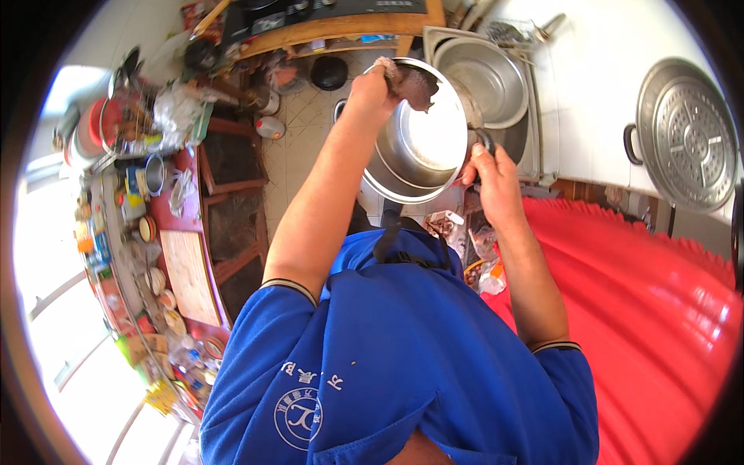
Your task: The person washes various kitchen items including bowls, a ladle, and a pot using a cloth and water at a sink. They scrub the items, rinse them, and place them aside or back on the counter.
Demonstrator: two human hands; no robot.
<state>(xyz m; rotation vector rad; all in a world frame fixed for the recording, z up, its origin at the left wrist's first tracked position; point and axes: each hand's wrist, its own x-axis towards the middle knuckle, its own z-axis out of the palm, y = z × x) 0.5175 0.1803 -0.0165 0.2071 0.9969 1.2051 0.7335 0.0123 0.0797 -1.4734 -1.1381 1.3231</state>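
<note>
A stainless steel pot (407, 168) is held up before me, its open mouth tilted towards my view. My right hand (494, 180) grips the pot's black side handle at the right. My left hand (372, 93) holds a dark brownish cloth (415, 88) at the far left part of the rim. The cloth hangs over the rim against the inside wall, and my fingers are partly hidden behind it. Beyond the pot, to the right, a metal basin (500, 87) sits in a steel sink (532, 157).
A steamer tray (689, 136) hangs on the right wall above a red cover (628, 279). To the left, a cutting board (189, 276) lies on a crowded counter. A white jug (271, 127) stands on the floor. A wooden-edged table (349, 26) is ahead.
</note>
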